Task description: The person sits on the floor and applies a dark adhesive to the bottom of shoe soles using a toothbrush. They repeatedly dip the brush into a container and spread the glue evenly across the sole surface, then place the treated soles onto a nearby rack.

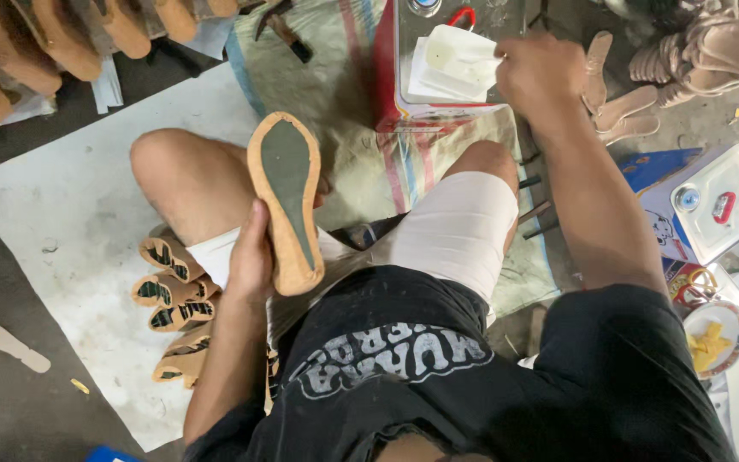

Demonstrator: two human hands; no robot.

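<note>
My left hand (250, 257) grips a tan wedge shoe sole (288, 201) by its lower end, with the dark green underside turned up toward me, above my left knee. My right hand (540, 75) is stretched forward over an open metal can (455, 60) with red sides; its fingers are closed on something pale at the can's mouth, but what it grips is hidden by the hand. White paste and a pale sheet lie in the can's top.
Several finished wedge soles (168, 291) are stacked by my left hip on a white sheet (53, 205). More soles (53, 38) lie at top left, strappy uppers (703, 51) at top right. A second metal can (720, 210) and a bowl of yellow pieces (712, 342) sit at right.
</note>
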